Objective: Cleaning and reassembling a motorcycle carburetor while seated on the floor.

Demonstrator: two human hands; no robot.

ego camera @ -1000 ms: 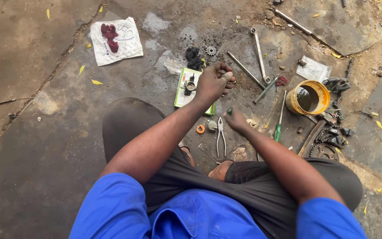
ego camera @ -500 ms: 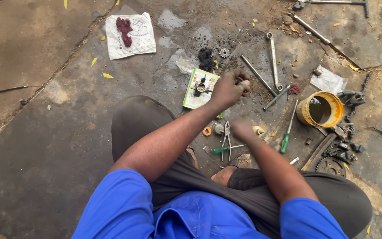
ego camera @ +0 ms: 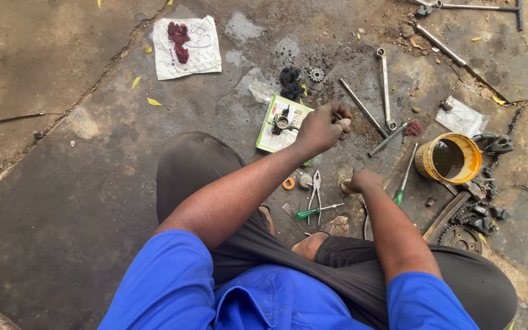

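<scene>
We are wearing a bright blue shirt [ego camera: 258, 299] and dark grey trousers [ego camera: 215, 177]. Just beyond our left hand [ego camera: 322, 127] a white and green booklet [ego camera: 279, 125] is showing red and yellow patches. Right of our right hand [ego camera: 362, 181] a yellow tin [ego camera: 448, 159] is holding murky olive liquid, and a green-handled screwdriver [ego camera: 403, 177] is lying nearer. Far beyond the left hand, dark red rag [ego camera: 178, 40] is sitting on white printed paper [ego camera: 187, 52]. Yellow leaves [ego camera: 145, 91] are dotting the grey-brown, oil-stained floor [ego camera: 62, 183].

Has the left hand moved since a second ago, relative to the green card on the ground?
Yes. The left hand has lifted slightly to the right, off the green card, toward the wrenches.
</scene>
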